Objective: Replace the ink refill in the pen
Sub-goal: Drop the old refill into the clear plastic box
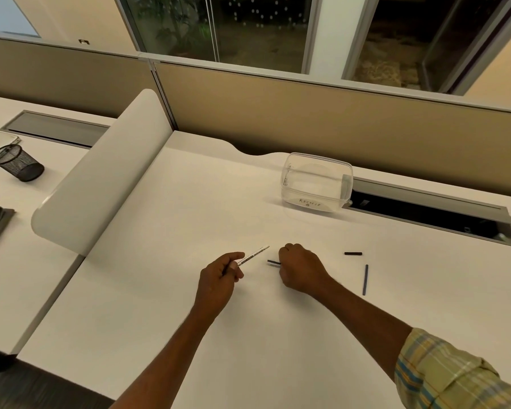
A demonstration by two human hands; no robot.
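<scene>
My left hand [219, 278] grips a white pen barrel [253, 255] that points up and to the right, its open end toward my right hand. My right hand [300, 270] is closed around a small dark pen part [273, 263], of which only a short end sticks out to the left. To the right on the white desk [189, 202] lie a thin dark refill [365, 279], nearly upright in the view, and a short black piece [353, 253], lying flat. Both lie apart from my hands.
A clear plastic tub [317, 184] with a handwritten label stands at the back, beside an open cable tray [431, 215]. A white curved divider [101, 184] borders the desk on the left. A black mesh cup [17, 162] lies tipped on the neighbouring desk.
</scene>
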